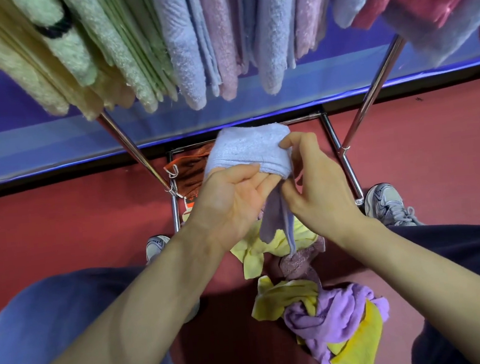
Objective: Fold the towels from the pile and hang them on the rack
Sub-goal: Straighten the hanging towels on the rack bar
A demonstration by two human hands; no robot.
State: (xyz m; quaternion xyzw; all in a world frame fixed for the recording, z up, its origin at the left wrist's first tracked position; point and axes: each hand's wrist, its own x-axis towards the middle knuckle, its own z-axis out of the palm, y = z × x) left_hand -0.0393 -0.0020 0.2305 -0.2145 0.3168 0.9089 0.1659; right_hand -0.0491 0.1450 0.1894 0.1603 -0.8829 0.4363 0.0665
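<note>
A pale lavender-blue towel is held up in front of me, half folded, with a loose tail hanging below. My left hand is palm up with its fingers tucked under the towel's lower fold. My right hand pinches the towel's right edge between thumb and fingers. The pile of towels, yellow, purple and pink, lies on the red floor between my legs. Above, the rack carries several hung towels in cream, green, blue, pink and red.
The rack's chrome legs slant down on both sides to a base frame on the red floor. An orange bag lies inside the frame. My shoes flank the base. A blue wall panel runs behind.
</note>
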